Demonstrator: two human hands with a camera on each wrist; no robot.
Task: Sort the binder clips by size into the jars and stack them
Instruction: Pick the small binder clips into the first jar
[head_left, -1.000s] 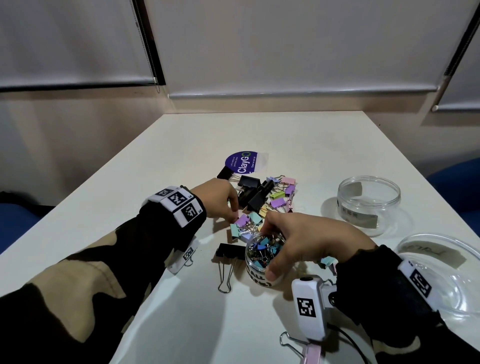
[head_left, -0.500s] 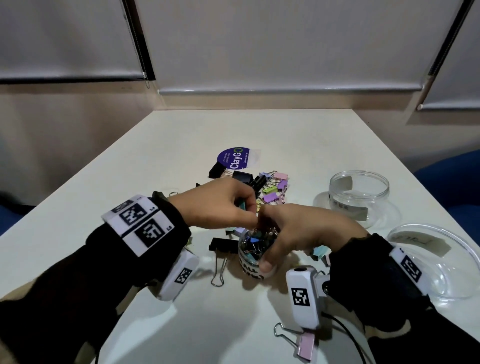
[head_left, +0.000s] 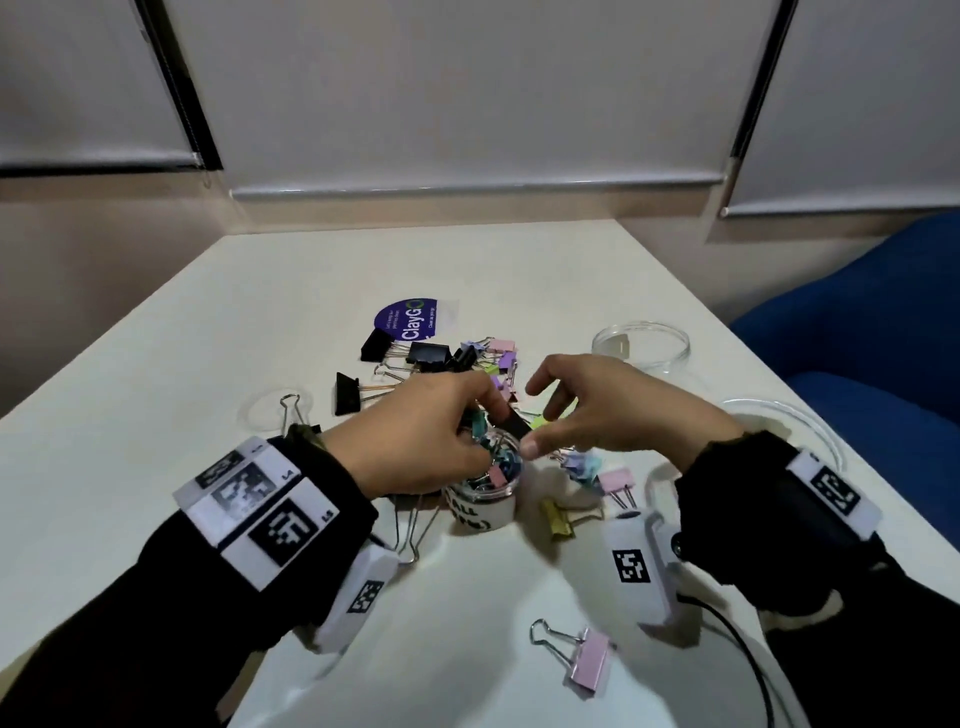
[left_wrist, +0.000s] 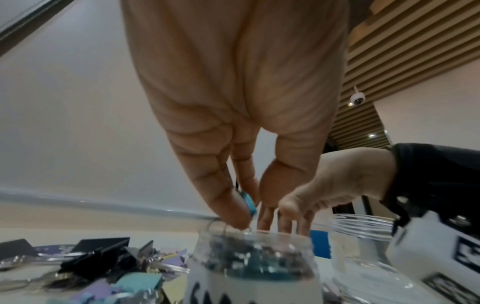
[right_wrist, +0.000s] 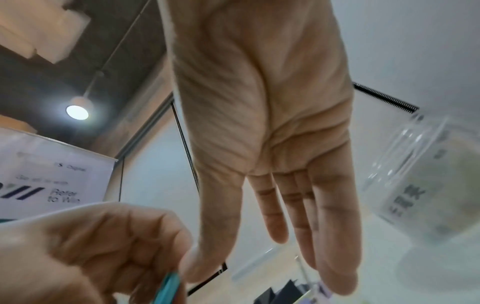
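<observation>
A small clear jar (head_left: 483, 501) with a white label holds several tiny coloured binder clips. My left hand (head_left: 485, 422) hovers right over its mouth and pinches a small teal clip (left_wrist: 249, 202) between thumb and fingers; the same teal clip (right_wrist: 168, 286) shows in the right wrist view. Just right of the jar, my right hand (head_left: 540, 415) is lifted with fingers (right_wrist: 298, 216) spread and straight, holding nothing. Behind both hands lies a pile of mixed black and pastel clips (head_left: 467, 358). A medium empty jar (head_left: 641, 345) stands at the back right.
A larger clear container (head_left: 779, 421) sits at the right table edge. Loose clips lie around: a pink one (head_left: 589, 662) near me, a yellow one (head_left: 558, 519), another pink one (head_left: 618, 480). A clear lid (head_left: 275, 410) lies left, a purple sticker (head_left: 410, 317) behind the pile.
My left hand came from the pile to above the small jar with the teal clip. My right hand let go of the small jar, lifted and spread its fingers.
</observation>
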